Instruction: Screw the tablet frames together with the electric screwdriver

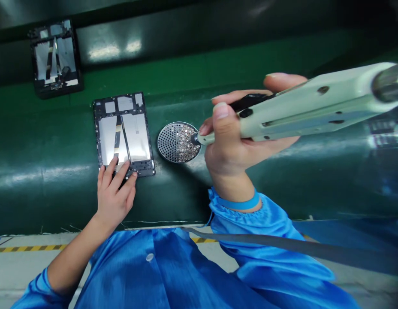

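Observation:
My right hand [229, 143] is wrapped round a pale green electric screwdriver [315, 105], held nearly level. The driver's tip is over the right side of a round metal dish [168, 143] with a perforated surface. Many small screws [186, 143] lie in that side of the dish; whether the tip touches them I cannot tell. My left hand [115, 193] lies with fingers spread on the lower edge of an opened tablet [137, 135]. Flat cables run down the tablet's silvery inner plate. Left of the dish, the tablet rests flat on the green mat.
A stack of similar opened tablets [55, 58] stands at the upper left. The green mat [41, 150] covers the bench, with a raised dark ledge [186, 34] behind. A grey cord [266, 242] crosses in front of my right sleeve.

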